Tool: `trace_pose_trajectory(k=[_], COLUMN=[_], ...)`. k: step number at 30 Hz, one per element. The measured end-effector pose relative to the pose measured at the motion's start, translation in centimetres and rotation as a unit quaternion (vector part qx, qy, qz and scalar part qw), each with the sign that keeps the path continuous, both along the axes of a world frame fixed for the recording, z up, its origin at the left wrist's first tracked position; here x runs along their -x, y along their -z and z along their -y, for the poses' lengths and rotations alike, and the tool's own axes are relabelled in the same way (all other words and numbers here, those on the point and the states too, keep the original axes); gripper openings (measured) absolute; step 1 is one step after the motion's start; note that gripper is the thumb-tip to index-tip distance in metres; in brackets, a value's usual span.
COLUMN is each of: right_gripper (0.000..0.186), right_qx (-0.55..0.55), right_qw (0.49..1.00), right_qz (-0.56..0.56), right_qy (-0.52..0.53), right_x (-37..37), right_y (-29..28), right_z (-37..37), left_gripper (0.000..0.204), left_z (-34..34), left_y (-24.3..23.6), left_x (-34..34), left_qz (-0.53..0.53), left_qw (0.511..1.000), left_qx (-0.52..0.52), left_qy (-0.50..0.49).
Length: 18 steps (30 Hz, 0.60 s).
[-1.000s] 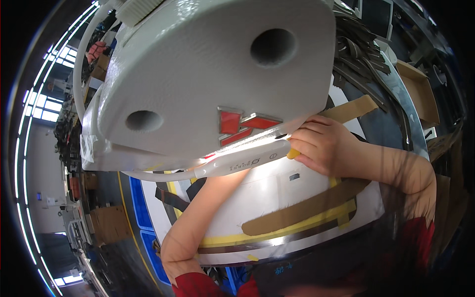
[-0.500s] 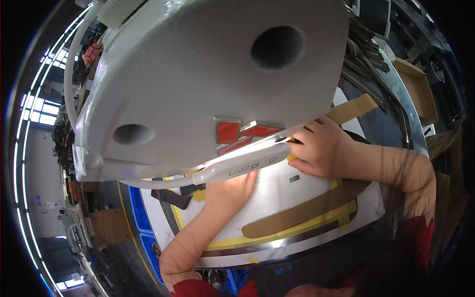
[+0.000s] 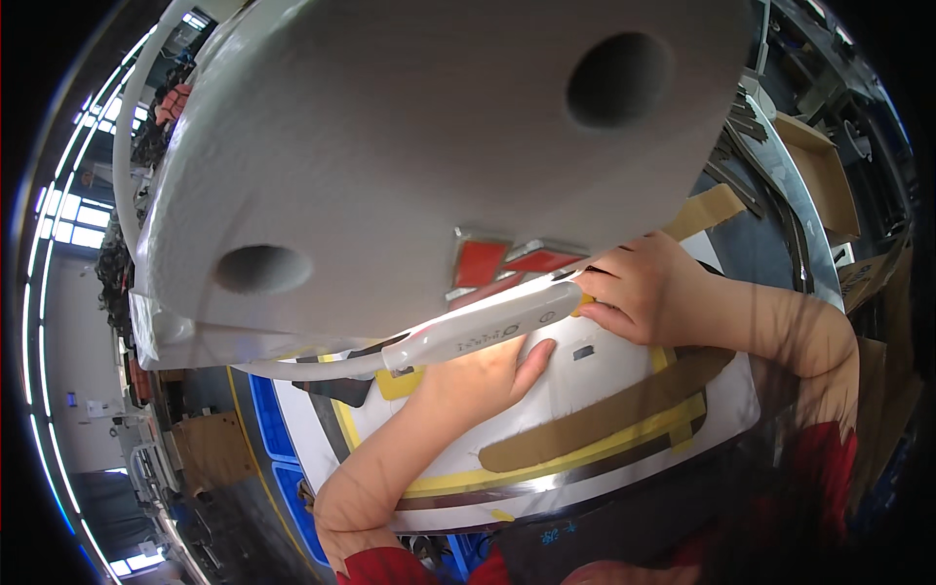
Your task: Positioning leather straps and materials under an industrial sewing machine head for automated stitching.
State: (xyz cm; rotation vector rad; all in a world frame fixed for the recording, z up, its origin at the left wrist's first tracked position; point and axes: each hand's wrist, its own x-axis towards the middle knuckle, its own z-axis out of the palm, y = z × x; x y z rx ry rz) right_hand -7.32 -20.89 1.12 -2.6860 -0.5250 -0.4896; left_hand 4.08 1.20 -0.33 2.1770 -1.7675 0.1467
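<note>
A large white machine head (image 3: 409, 146) with a red emblem hangs over my hands, a slim white lamp (image 3: 468, 333) lit along its lower edge. My right hand (image 3: 634, 288) is closed on a small yellow piece (image 3: 586, 304) at the lamp's right end. My left hand (image 3: 487, 375) lies on a white board (image 3: 609, 370) below the lamp, thumb stretched out, the other fingertips hidden. On the board lie a long brown strip (image 3: 575, 419) and yellow tape (image 3: 439, 483) along its lower border.
A narrow tan piece (image 3: 707, 205) juts out beyond my right hand. Dark strips (image 3: 756, 180) lie on the metal table at right, beside an open cardboard box (image 3: 819, 175). Blue bins (image 3: 292, 507) and a large carton (image 3: 210, 444) stand at left. A white cable (image 3: 127, 166) curves around the machine.
My left hand, mostly under the lamp a second ago, has come further into view, rightward, thumb out. My right hand has shifted slightly. The machine head fills more of the picture.
</note>
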Motion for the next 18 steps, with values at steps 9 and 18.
trace_pose_trajectory(k=[9,18], right_gripper=[0.039,0.038], right_qx=[0.051,0.045], right_qw=[0.999,0.999], right_qz=[0.007,-0.014], right_qy=[-0.004,-0.008], right_x=[-0.17,0.05], right_y=[-0.04,0.26], right_z=[-0.41,-0.23], left_gripper=[0.045,0.042], left_z=[0.08,0.04], left_y=[-0.16,-0.49], left_x=[0.33,0.11], left_qz=[-0.023,-0.021], left_qw=[0.999,0.999], left_qx=[0.02,0.013], left_qy=[-0.02,-0.024])
